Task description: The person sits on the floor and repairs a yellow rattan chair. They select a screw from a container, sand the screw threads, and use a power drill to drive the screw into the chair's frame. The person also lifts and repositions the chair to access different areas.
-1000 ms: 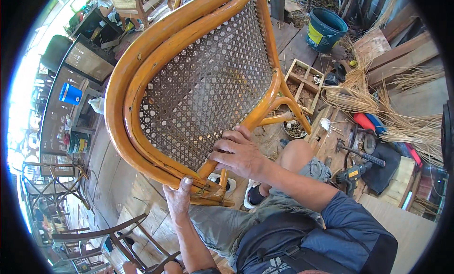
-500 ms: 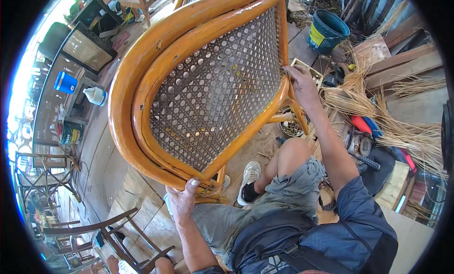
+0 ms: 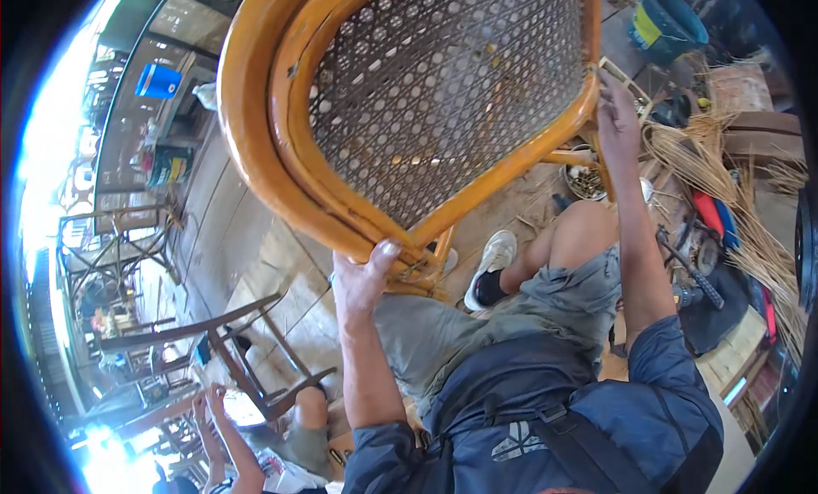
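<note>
A varnished rattan chair [image 3: 243,110] with a thick, doubled, curved frame is tilted in front of me, its top cut off by the picture's edge. Woven cane webbing [image 3: 460,110] with small holes fills the frame. My left hand [image 3: 362,281] grips the near lower corner, thumb on top and fingers hidden underneath. At the far right corner, my right hand [image 3: 618,119] is closed on the frame's edge, its fingers partly hidden and a little blurred. My lap lies just below the chair's near corner.
Right of me lie loose cane strands [image 3: 699,161], a hammer-like tool [image 3: 694,268] and a bowl of small pieces [image 3: 585,180]. A dark green bucket [image 3: 669,25] stands beyond. At left are a dark wooden chair frame [image 3: 196,332] and another person's raised arms [image 3: 226,430].
The view has shifted, so the chair and both hands sit farther right and higher in the picture. More of the other person shows at lower left. Both hands stay on the frame.
</note>
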The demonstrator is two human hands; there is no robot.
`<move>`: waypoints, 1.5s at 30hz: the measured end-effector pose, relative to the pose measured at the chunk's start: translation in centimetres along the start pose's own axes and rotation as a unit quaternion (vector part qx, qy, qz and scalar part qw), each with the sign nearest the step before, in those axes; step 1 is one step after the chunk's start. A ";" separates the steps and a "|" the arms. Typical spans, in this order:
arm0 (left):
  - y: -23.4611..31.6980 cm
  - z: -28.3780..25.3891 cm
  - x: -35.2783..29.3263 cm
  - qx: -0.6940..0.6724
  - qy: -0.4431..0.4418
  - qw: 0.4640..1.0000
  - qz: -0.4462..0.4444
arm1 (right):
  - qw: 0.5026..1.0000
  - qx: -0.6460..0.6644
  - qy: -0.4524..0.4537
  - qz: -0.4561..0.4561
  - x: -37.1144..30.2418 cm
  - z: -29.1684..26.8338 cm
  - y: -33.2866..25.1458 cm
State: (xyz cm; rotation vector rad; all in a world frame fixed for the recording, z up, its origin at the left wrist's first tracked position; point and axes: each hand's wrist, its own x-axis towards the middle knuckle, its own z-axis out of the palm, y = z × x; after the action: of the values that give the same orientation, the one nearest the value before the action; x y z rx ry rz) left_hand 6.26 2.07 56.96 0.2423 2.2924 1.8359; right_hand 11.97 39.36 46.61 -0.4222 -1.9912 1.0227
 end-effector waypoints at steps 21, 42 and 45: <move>2.3 -1.6 10.1 -0.098 -0.062 0.993 0.023 | 0.982 0.107 -0.037 0.150 -5.3 6.3 -4.0; 3.0 -2.4 12.7 -0.106 -0.123 0.986 -0.029 | 0.819 -0.046 -0.478 0.315 -25.9 10.9 5.2; 2.4 -3.0 12.5 -0.088 -0.129 0.987 -0.028 | 0.806 -0.094 -0.506 0.292 -25.7 10.6 4.3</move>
State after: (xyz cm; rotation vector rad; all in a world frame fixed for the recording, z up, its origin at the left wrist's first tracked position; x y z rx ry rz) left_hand -6.59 2.82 59.37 0.3614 1.9341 1.8457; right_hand 18.38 21.03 26.31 -0.7228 -3.0408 1.6689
